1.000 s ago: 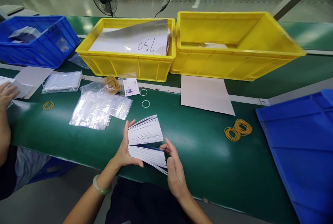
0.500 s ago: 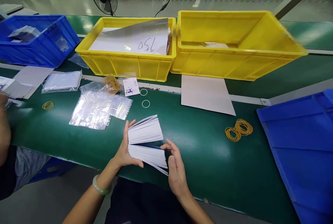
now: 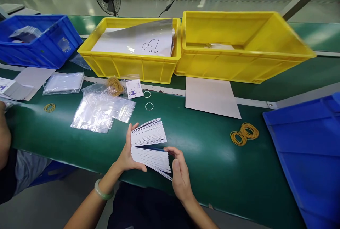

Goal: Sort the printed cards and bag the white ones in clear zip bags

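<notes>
A thick stack of white cards (image 3: 149, 144) stands on edge on the green belt (image 3: 202, 151), fanned apart into two bunches. My left hand (image 3: 128, 154) grips the stack's left side, thumb under the near bunch. My right hand (image 3: 178, 172) rests its fingertips on the near bunch's right edge, fingers slightly curled. A pile of clear plastic bags (image 3: 102, 110) lies to the left of the stack.
Two yellow bins (image 3: 127, 64) (image 3: 239, 62) stand behind, one holding a sheet marked 750. Blue bins sit at far left (image 3: 39, 43) and near right (image 3: 310, 151). Rubber bands (image 3: 244, 133) and a grey sheet (image 3: 211, 96) lie on the belt. Another person's arm (image 3: 4, 133) is at the left edge.
My right hand's fingers have crept slightly further onto the near bunch of cards. The other person's hand at the left has pulled back off the paper stack.
</notes>
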A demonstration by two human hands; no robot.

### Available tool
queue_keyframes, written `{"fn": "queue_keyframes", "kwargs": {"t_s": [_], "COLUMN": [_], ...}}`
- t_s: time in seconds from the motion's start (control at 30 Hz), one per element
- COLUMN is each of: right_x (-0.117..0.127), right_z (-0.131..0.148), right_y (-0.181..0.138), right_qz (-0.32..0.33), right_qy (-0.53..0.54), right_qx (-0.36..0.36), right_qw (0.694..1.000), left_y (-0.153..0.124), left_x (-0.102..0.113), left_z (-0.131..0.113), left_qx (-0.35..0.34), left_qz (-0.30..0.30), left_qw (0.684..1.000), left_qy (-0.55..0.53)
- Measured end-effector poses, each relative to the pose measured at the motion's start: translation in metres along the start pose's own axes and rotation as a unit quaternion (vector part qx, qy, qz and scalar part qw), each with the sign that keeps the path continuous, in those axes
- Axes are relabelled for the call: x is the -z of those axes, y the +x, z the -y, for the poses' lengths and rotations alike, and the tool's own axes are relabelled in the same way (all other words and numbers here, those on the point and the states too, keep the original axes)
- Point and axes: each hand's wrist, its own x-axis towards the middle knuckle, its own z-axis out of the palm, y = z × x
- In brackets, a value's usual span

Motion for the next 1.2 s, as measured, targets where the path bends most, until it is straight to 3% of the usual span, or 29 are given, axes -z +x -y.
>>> {"fn": "queue_keyframes", "kwargs": {"t_s": [0.23,0.53,0.83,1.2], "right_x": [0.002,0.001,0.003,0.002], "right_z": [0.002,-0.003,0.002,-0.002], "right_y": [0.003,-0.003,0.013,0.006], "right_qz": [0.041,0.000,0.045,0.005], "right_qy": [-0.011,0.008,-0.004,0.027], "right_qx": [-0.027,-0.019,-0.023,-0.019], "right_qw": [0.999,1.000,0.999,0.999], "left_y": [0.000,0.001,0.001,0.001], "left_x": [0.000,0.000,0.000,0.000], "left_z": [-0.001,0.000,-0.002,-0.002], "left_qx": [0.005,-0.001,0.005,0.001], "left_qz": [0.000,-0.006,-0.003,-0.002], "left_qw": [1.000,1.000,1.000,1.000], "left_qy": [0.001,0.000,0.004,0.009]}}
